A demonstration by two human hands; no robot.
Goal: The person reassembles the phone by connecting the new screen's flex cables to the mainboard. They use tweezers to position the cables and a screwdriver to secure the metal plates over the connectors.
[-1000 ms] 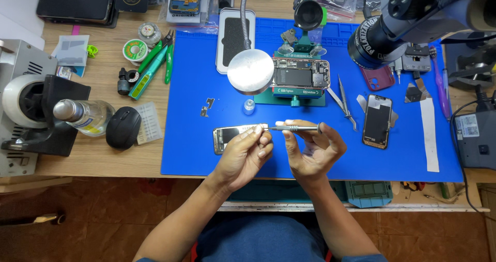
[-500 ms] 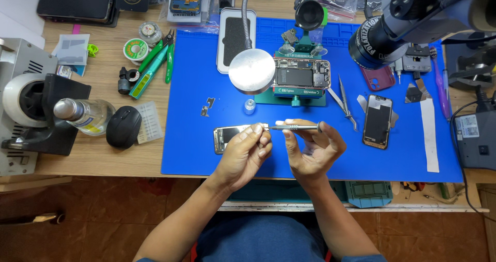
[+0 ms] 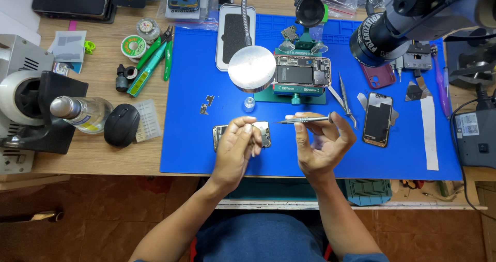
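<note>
Change: hands sit much as a second ago; screwdriver (image 3: 304, 120) stays level, tip by the phone board's right end, so the work looks paused mid-step.
Left hand (image 3: 235, 151): lower centre of frame, fingers pinched on the phone board (image 3: 223, 136), holding it on the blue mat (image 3: 196, 153).
Right hand (image 3: 323, 143): just right of it, thumb and fingers closed around the screwdriver, palm up.
Board vs grip: mostly under the left fingers, left end showing.
Nearby: round lamp (image 3: 252, 68), clamped phone (image 3: 302, 75) above; loose phone (image 3: 377, 119) at right.

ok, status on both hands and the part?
Left hand fingers on opened phone frame, flat on blue mat. Right hand holds slim metal screwdriver. Nothing blocking.
</note>
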